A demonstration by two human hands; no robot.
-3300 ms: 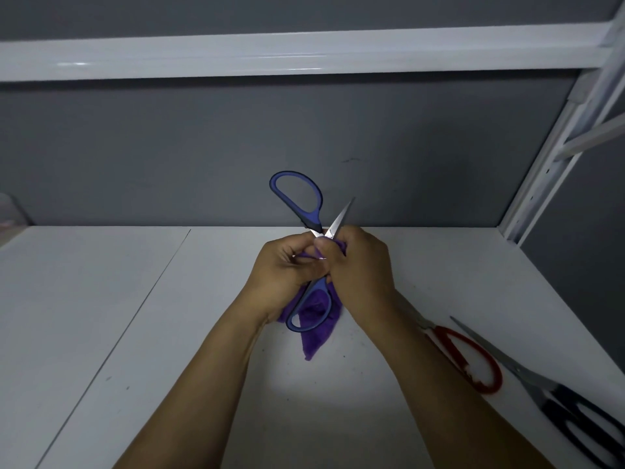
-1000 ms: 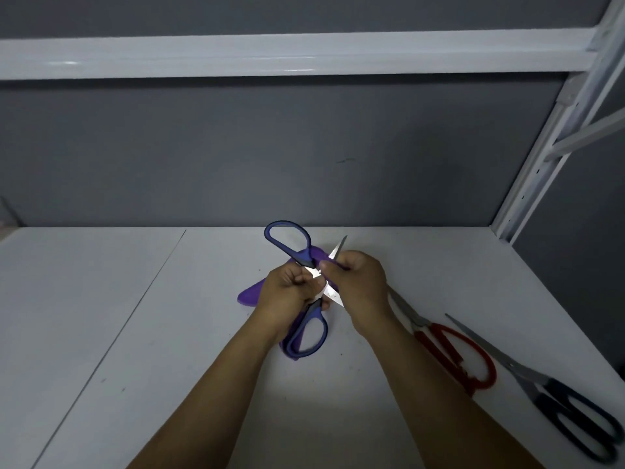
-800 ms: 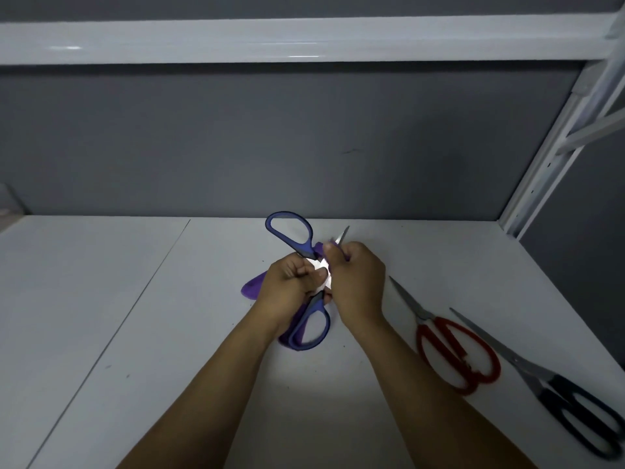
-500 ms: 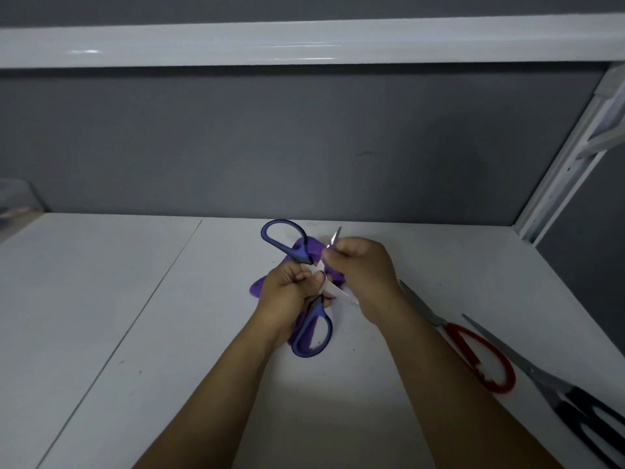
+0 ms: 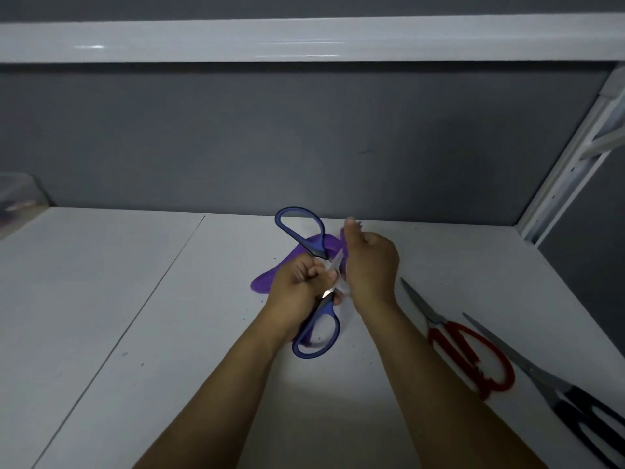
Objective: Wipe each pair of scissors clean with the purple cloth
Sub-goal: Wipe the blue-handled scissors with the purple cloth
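Purple and pinched in the right hand [image 5: 370,265], the cloth [image 5: 263,282] wraps one blade of the blue scissors [image 5: 318,309], splayed open over a white shelf [image 5: 135,299]; the left hand [image 5: 297,289] grips them at the pivot. Part of the cloth trails on the shelf. Red scissors [image 5: 468,353] and black scissors [image 5: 575,401] lie to the right.

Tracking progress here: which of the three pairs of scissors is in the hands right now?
The blue-handled scissors, blades spread, gripped by the left hand; the red-handled scissors and black-handled scissors lie untouched on the table.
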